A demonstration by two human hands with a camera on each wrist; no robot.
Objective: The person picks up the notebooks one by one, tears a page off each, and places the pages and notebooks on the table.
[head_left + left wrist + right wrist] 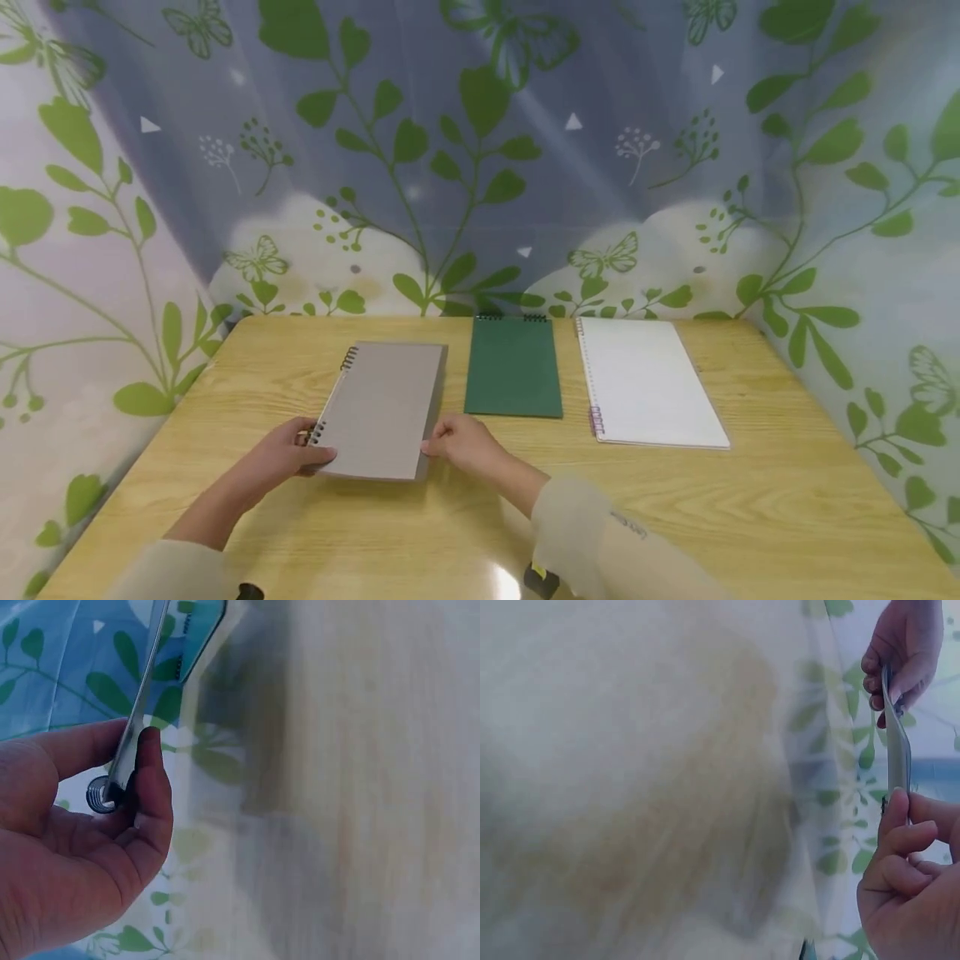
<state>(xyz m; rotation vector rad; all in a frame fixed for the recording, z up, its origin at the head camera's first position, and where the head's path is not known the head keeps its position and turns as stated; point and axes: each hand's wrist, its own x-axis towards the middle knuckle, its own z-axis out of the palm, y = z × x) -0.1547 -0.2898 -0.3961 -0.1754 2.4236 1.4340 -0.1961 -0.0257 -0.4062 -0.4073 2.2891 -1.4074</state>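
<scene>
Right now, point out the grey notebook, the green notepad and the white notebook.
grey notebook (382, 408), head view, middle of cover.
green notepad (513, 367), head view, middle of cover.
white notebook (648, 383), head view, middle of page.

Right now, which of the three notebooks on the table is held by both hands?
The grey notebook, the leftmost one. The left hand grips its spiral corner and the right hand its other near corner. The green notebook and white notebook lie untouched.

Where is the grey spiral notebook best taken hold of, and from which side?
Probably by its two near corners, one from each side, as shown here: the left hand holds the spiral-bound corner and the right hand pinches the free-edge corner. The grey notebook is thin, flat and closed on the wooden table, so only its edges offer a grip; the near edge is closest.
</scene>
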